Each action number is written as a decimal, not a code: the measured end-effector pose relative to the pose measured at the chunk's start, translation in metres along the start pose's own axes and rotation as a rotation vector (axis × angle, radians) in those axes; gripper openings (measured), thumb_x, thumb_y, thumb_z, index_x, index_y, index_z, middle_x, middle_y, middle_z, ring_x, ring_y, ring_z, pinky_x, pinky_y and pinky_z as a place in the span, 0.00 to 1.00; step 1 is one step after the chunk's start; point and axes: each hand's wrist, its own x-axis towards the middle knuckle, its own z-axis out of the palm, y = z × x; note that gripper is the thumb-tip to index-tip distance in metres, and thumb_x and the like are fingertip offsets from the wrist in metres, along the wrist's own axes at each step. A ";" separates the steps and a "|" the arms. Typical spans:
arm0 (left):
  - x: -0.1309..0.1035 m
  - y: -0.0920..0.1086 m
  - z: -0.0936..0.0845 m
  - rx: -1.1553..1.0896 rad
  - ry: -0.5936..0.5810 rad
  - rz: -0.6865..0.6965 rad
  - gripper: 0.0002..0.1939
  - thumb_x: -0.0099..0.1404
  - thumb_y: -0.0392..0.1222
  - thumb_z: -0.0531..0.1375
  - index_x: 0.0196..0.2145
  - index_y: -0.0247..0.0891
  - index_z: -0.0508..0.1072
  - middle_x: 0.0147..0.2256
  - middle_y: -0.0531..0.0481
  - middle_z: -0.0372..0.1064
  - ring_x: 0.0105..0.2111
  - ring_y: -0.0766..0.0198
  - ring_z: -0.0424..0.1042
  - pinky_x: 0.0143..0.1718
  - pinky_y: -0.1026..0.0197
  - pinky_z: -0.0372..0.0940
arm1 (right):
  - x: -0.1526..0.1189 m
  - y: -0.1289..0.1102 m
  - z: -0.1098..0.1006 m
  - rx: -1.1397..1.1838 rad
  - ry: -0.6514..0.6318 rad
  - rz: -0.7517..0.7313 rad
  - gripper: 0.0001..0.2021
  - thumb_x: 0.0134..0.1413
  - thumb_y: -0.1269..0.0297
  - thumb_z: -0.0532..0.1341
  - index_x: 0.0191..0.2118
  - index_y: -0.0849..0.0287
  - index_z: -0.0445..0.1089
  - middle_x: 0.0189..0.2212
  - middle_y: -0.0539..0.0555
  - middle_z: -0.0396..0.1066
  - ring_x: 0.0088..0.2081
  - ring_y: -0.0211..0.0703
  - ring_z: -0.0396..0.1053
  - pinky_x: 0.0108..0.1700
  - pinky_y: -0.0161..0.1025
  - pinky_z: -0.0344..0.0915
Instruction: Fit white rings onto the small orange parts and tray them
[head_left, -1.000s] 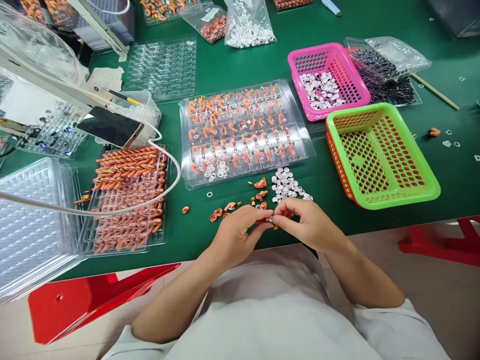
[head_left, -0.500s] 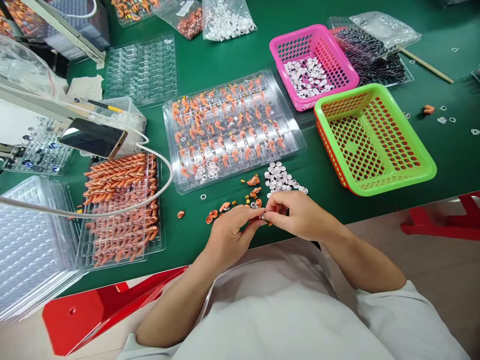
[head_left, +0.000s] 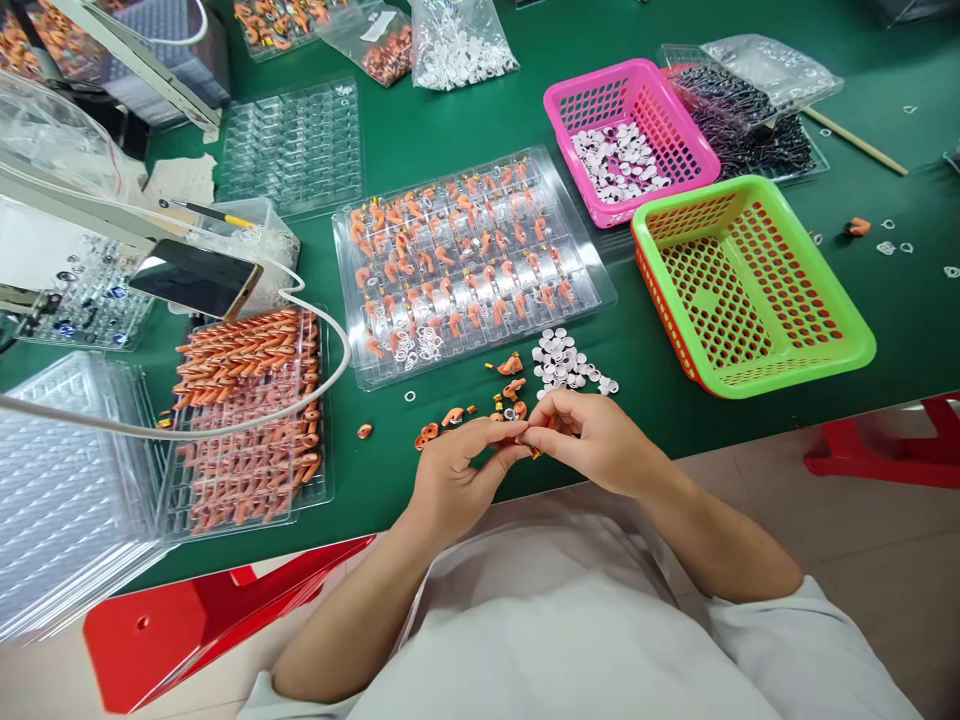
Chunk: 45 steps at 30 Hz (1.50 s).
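Note:
My left hand (head_left: pixel 459 470) and my right hand (head_left: pixel 589 440) meet at the table's front edge, fingertips pinched together. Between them is a small part with a gold-coloured bit (head_left: pixel 535 453); the fingers hide most of it. Just beyond lie loose orange curved pieces (head_left: pixel 512 389), tiny gold pieces and a pile of white discs (head_left: pixel 559 358). Round orange pieces (head_left: pixel 426 436) rest by the left hand. Behind the hands, a clear compartment tray (head_left: pixel 604 290) holds rows of orange curved pieces, with white rings heaped at its near left corner.
A green basket (head_left: pixel 859 345) sits to the right, nested in a red one. Behind it a pink basket (head_left: pixel 559 95) holds white discs. At left are stacked trays of orange parts (head_left: pixel 240 350), a phone (head_left: pixel 196 280) and a white cable (head_left: pixel 346 345) arching over them.
The view has shifted slightly, so the table's things appear a little lower. Both hands stay together at the same small part, with the fingers only slightly moved.

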 end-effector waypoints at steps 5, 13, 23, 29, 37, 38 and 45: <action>-0.005 0.001 0.001 -0.160 -0.005 -0.110 0.08 0.62 0.40 0.66 0.39 0.40 0.80 0.34 0.48 0.81 0.34 0.59 0.80 0.37 0.61 0.75 | -0.009 -0.008 0.005 -0.120 0.034 -0.065 0.06 0.60 0.63 0.59 0.32 0.56 0.70 0.28 0.49 0.72 0.29 0.37 0.66 0.31 0.33 0.62; -0.003 0.007 0.000 -0.264 0.020 -0.188 0.08 0.62 0.40 0.64 0.40 0.39 0.80 0.37 0.46 0.80 0.36 0.58 0.80 0.39 0.59 0.76 | -0.009 -0.009 0.012 -0.271 0.116 -0.170 0.05 0.61 0.66 0.57 0.33 0.55 0.66 0.30 0.51 0.71 0.31 0.40 0.68 0.33 0.36 0.62; -0.001 0.010 -0.006 -0.348 -0.042 -0.321 0.06 0.63 0.37 0.62 0.37 0.36 0.77 0.33 0.47 0.78 0.31 0.62 0.78 0.34 0.62 0.74 | -0.001 -0.003 0.007 0.158 -0.084 0.023 0.07 0.61 0.60 0.58 0.39 0.57 0.67 0.32 0.50 0.70 0.29 0.36 0.70 0.31 0.35 0.70; 0.000 0.010 0.001 -0.279 -0.018 -0.310 0.07 0.61 0.34 0.60 0.37 0.36 0.77 0.31 0.48 0.78 0.30 0.63 0.77 0.33 0.62 0.74 | -0.007 0.004 0.009 0.151 -0.004 -0.010 0.08 0.61 0.59 0.60 0.42 0.57 0.68 0.34 0.52 0.71 0.33 0.39 0.72 0.36 0.37 0.72; 0.002 0.009 0.007 -0.100 0.028 -0.222 0.06 0.57 0.32 0.60 0.32 0.37 0.76 0.27 0.52 0.78 0.25 0.66 0.76 0.28 0.67 0.72 | -0.007 0.009 0.009 0.042 0.036 -0.032 0.07 0.60 0.60 0.60 0.40 0.56 0.69 0.32 0.51 0.71 0.32 0.39 0.72 0.35 0.37 0.72; 0.002 0.008 0.008 -0.090 0.026 -0.217 0.06 0.57 0.32 0.60 0.33 0.37 0.76 0.27 0.53 0.78 0.25 0.66 0.76 0.28 0.67 0.71 | -0.007 0.009 0.009 0.036 0.033 -0.029 0.07 0.60 0.60 0.60 0.39 0.56 0.69 0.32 0.51 0.71 0.32 0.39 0.72 0.35 0.37 0.72; 0.002 0.006 0.011 0.007 0.011 -0.162 0.08 0.58 0.31 0.57 0.32 0.36 0.76 0.25 0.54 0.75 0.24 0.68 0.72 0.25 0.69 0.66 | -0.004 0.013 0.010 0.039 0.036 -0.016 0.05 0.60 0.61 0.60 0.39 0.56 0.69 0.33 0.51 0.71 0.32 0.39 0.71 0.36 0.36 0.71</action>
